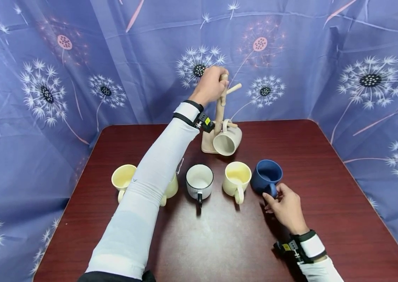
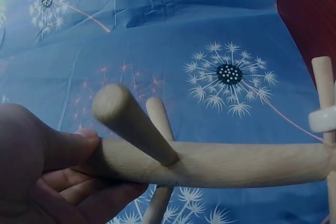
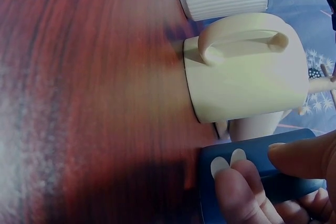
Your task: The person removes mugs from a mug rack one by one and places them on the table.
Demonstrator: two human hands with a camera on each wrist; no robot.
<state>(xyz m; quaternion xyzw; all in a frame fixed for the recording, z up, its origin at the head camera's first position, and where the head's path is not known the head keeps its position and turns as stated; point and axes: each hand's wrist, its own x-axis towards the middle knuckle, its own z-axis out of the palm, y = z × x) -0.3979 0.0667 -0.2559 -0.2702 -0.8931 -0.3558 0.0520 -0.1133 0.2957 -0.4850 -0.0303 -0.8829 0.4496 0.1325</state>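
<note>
My left hand (image 1: pixel 211 86) grips the top of a wooden mug tree (image 1: pixel 219 109) at the back of the table. In the left wrist view, the thumb and fingers wrap the end of its post (image 2: pixel 247 163), beside a peg (image 2: pixel 139 127). A white mug (image 1: pixel 232 139) hangs by its handle from a lower peg, tilted with its mouth toward me. Lower right, my right hand (image 1: pixel 287 207) pinches the handle of a blue mug (image 1: pixel 263 176), which stands upright on the table. The right wrist view shows thumb and fingers about its handle, which they partly hide.
Left of the blue mug stand a pale yellow mug (image 1: pixel 236 178) and a white ribbed mug (image 1: pixel 199 180) with black handle. Farther left are another yellow mug (image 1: pixel 172 188), partly behind my left arm, and one more yellow mug (image 1: pixel 123 176). A patterned blue curtain (image 1: pixel 149 58) surrounds the dark red table (image 1: pixel 325 176).
</note>
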